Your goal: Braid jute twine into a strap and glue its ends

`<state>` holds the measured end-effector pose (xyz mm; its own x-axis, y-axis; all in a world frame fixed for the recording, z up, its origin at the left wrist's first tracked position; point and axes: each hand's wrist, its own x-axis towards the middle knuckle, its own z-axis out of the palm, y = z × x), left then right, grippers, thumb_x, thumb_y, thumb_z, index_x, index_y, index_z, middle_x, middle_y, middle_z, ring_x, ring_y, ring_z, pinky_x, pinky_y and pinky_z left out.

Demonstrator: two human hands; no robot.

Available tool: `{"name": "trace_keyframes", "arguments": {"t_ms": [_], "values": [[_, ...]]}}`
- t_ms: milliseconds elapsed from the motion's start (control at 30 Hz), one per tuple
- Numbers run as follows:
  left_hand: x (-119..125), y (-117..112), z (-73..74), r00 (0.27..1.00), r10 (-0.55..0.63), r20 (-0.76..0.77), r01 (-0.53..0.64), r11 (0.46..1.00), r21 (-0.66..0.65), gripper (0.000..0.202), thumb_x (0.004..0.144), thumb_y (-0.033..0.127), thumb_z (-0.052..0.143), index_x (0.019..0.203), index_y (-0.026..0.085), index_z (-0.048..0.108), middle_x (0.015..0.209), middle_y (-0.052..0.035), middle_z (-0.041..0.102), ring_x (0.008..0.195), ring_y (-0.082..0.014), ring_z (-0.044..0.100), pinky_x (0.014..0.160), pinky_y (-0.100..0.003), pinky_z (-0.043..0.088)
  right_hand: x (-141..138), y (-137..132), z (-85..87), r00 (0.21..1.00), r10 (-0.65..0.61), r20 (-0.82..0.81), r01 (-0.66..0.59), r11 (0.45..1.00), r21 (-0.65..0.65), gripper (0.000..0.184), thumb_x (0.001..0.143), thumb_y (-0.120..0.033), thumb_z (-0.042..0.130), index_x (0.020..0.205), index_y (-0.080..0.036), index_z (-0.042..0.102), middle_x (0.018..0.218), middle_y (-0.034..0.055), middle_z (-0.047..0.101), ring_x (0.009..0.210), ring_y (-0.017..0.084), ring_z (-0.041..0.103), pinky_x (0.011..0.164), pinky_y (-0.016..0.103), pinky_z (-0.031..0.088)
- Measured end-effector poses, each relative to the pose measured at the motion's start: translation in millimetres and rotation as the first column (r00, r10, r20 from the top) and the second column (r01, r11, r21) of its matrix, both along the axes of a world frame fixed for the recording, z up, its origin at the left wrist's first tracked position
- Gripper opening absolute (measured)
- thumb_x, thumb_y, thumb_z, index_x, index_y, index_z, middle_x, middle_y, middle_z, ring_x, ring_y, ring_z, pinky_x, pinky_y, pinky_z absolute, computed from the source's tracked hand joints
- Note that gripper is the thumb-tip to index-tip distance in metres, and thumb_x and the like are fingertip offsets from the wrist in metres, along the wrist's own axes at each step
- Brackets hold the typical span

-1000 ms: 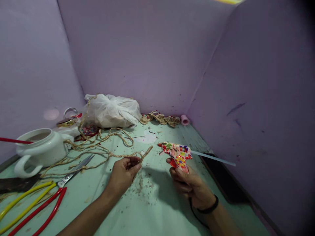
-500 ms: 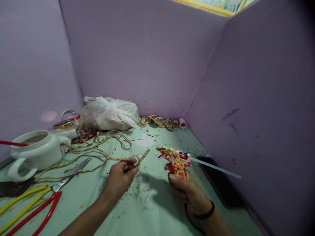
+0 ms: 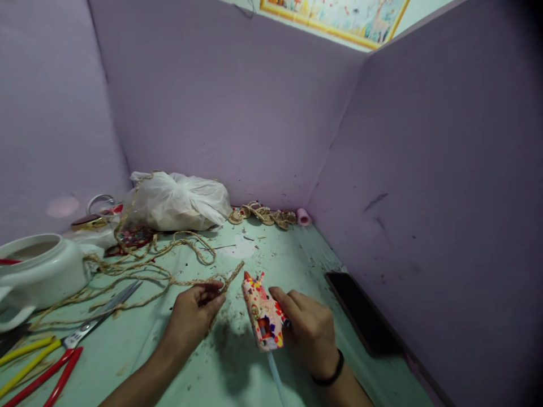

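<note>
My left hand [image 3: 193, 316] is closed in a pinch on the end of a braided jute rope [image 3: 232, 273], which trails left across the green table in loose loops. My right hand [image 3: 311, 328] grips a floral-patterned glue gun [image 3: 263, 314]. Its red nozzle points away from me and lies close beside the rope end. A clear glue stick [image 3: 276, 379] sticks out of the gun's back toward me.
Red-handled scissors [image 3: 72, 345] and yellow-handled pliers lie at the left. A white ceramic pot [image 3: 40, 271] stands beyond them. A white plastic bag [image 3: 178, 200], coiled jute pieces [image 3: 263, 215] and a pink spool [image 3: 303, 217] sit at the back. A dark phone [image 3: 360, 314] lies by the right wall.
My right hand has turned the glue gun from pointing left to pointing away, and brought it left beside the rope end. The view has tilted up and shifted right.
</note>
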<state>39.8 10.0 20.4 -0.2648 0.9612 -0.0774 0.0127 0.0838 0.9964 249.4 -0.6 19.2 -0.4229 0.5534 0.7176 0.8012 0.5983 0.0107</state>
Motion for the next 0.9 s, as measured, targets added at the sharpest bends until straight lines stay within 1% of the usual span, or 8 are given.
{"name": "trace_keyframes", "arguments": {"t_ms": [133,300,400,533,667,900], "values": [[-0.1,-0.2,2.7,1.0,-0.007,-0.007,0.006,1.0,-0.02,0.036,0.04,0.034,0.079,0.067,0.013,0.067,0.067,-0.0079,0.07,0.068,-0.0216,0.064,0.06,-0.027,0.051,-1.1,-0.3,-1.0,1.0,-0.011,0.0,0.011,0.999,0.032,0.032,0.077,-0.006,0.041,0.098,-0.016,0.063,0.054,-0.0003,0.053,0.048,0.013,0.045,0.048,0.027,0.026],[-1.2,-0.1,1.9,1.0,-0.018,-0.013,0.017,1.0,-0.015,0.036,0.041,0.034,0.079,0.067,0.013,0.068,0.07,-0.01,0.07,0.07,-0.023,0.065,0.059,-0.027,0.051,-0.1,0.1,-2.8,1.0,-0.012,-0.012,0.012,1.0,-0.006,0.032,0.076,-0.006,0.043,0.099,-0.016,0.063,0.056,-0.0004,0.053,0.049,0.013,0.046,0.048,0.027,0.026],[-1.5,-0.1,1.2,1.0,-0.02,-0.017,0.02,1.0,-0.008,0.035,0.041,0.033,0.079,0.067,0.013,0.068,0.069,-0.0098,0.07,0.069,-0.0229,0.065,0.059,-0.027,0.051,-0.9,-0.7,-2.6,1.0,-0.009,-0.021,0.009,1.0,-0.008,0.032,0.075,-0.005,0.043,0.098,-0.016,0.063,0.056,-0.0004,0.052,0.049,0.013,0.045,0.048,0.028,0.025],[-2.1,0.8,-0.7,1.0,-0.013,-0.027,0.013,1.0,0.002,0.035,0.041,0.033,0.078,0.067,0.013,0.068,0.07,-0.0095,0.071,0.07,-0.0232,0.066,0.061,-0.028,0.052,-1.2,0.5,-3.5,1.0,-0.003,-0.03,0.003,1.0,-0.024,0.031,0.075,-0.006,0.044,0.098,-0.016,0.063,0.056,-0.0011,0.051,0.049,0.013,0.044,0.048,0.027,0.024],[-3.2,3.5,-4.7,0.999,-0.003,-0.034,0.003,1.0,-0.007,0.036,0.04,0.035,0.078,0.067,0.013,0.068,0.073,-0.0096,0.072,0.071,-0.0236,0.066,0.064,-0.03,0.053,0.0,4.5,-8.2,0.998,0.002,-0.067,-0.005,0.999,-0.042,0.031,0.075,-0.007,0.046,0.099,-0.016,0.062,0.057,-0.0012,0.052,0.049,0.012,0.046,0.048,0.027,0.025],[-2.0,3.8,-7.5,0.999,-0.013,-0.03,0.012,1.0,-0.016,0.033,0.042,0.033,0.077,0.067,0.013,0.068,0.068,-0.0085,0.071,0.067,-0.0224,0.066,0.06,-0.028,0.052,0.0,4.3,-13.4,0.997,-0.009,-0.082,0.005,0.999,-0.05,0.034,0.075,-0.005,0.046,0.102,-0.018,0.062,0.059,-0.0008,0.052,0.05,0.013,0.046,0.049,0.027,0.025]]}}
